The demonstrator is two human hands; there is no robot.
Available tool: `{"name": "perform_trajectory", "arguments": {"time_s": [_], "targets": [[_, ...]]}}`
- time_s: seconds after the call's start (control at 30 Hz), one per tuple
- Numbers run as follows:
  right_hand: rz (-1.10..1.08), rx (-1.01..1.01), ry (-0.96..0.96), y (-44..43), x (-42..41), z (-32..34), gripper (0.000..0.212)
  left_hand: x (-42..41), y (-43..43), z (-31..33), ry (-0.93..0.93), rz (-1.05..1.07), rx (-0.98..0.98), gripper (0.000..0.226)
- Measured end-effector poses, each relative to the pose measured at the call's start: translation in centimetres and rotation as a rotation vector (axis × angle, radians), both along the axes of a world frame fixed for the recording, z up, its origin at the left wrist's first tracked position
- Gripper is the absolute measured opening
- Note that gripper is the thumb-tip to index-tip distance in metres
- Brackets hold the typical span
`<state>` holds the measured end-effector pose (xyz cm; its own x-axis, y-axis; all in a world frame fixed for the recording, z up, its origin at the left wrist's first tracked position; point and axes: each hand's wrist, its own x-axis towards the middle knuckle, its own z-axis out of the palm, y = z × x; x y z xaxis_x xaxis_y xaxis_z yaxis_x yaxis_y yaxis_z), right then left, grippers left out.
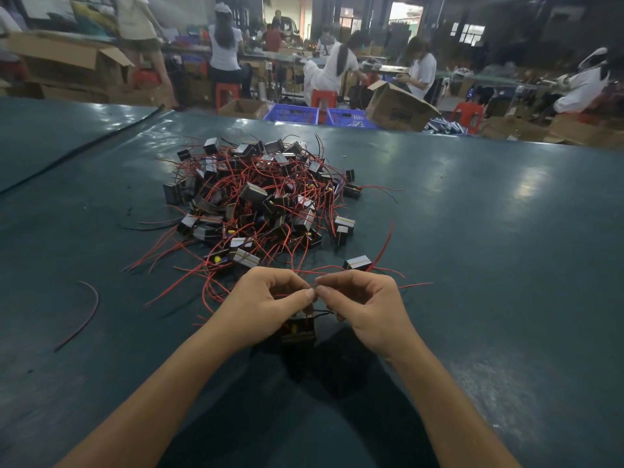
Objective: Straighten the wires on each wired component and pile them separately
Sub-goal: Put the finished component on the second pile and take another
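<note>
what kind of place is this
Most likely an electronics assembly workshop or factory floor: a heap of small wired components lies on a long green worktable, other workers sit at benches behind, and cardboard boxes and blue crates stand around.

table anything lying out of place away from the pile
Yes: one loose red wire lies curved by itself on the table, left of the tangled pile, with no component attached. Nothing else stands out; left hand and right hand pinch a component wire.

Barely seen under left hand [270,300] & right hand [363,304]: component [299,332], too dark for detail. Cropped at btm: forearms [169,400]. Blurry at back: workers [224,52].
</note>
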<state>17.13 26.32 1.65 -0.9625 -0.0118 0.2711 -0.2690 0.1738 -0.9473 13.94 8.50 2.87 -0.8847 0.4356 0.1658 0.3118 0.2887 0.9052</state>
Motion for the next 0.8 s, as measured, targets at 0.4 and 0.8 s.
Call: {"name": "perform_trajectory", "arguments": {"time_s": [0.4, 0.8], "targets": [[0.023, 0.134, -0.022, 0.59, -0.10, -0.28, 0.008, -0.14, -0.18, -0.16, -0.025, -0.037, 0.011, 0.014], [0.040, 0.137, -0.207, 0.05, 0.01, 0.08, 0.020, 0.18, -0.10, -0.38, 0.236, 0.022, -0.075, 0.015]]}}
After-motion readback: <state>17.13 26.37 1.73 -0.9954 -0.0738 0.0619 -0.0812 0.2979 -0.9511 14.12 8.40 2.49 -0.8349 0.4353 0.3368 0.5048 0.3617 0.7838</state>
